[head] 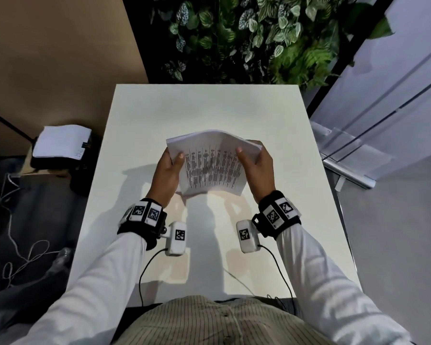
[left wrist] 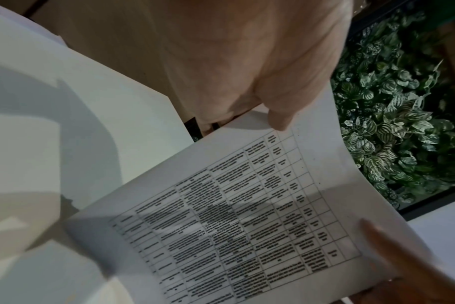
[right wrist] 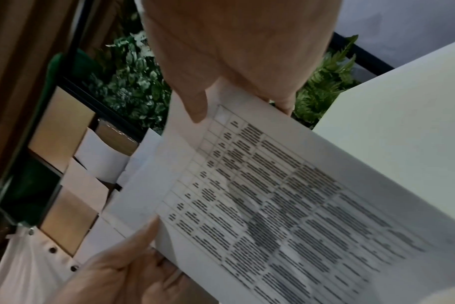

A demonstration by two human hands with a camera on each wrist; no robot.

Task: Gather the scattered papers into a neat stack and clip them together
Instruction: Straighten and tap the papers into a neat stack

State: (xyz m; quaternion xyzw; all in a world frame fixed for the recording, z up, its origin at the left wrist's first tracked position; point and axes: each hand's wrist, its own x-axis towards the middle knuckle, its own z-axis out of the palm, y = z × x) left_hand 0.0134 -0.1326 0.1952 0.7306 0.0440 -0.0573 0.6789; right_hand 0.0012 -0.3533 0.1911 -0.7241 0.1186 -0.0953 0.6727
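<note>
A stack of printed papers with a table of text on its top sheet is held above the white table, bowed upward along its far edge. My left hand grips its left side, thumb on top. My right hand grips its right side, thumb on top. In the left wrist view the papers show my left thumb pressing the top sheet. The right wrist view shows the papers pinched under my right hand. No clip is in view.
A second pile of paper lies on a black object left of the table. Leafy plants stand behind the table's far edge. A pale panel runs along the right. Cables trail on the floor at left.
</note>
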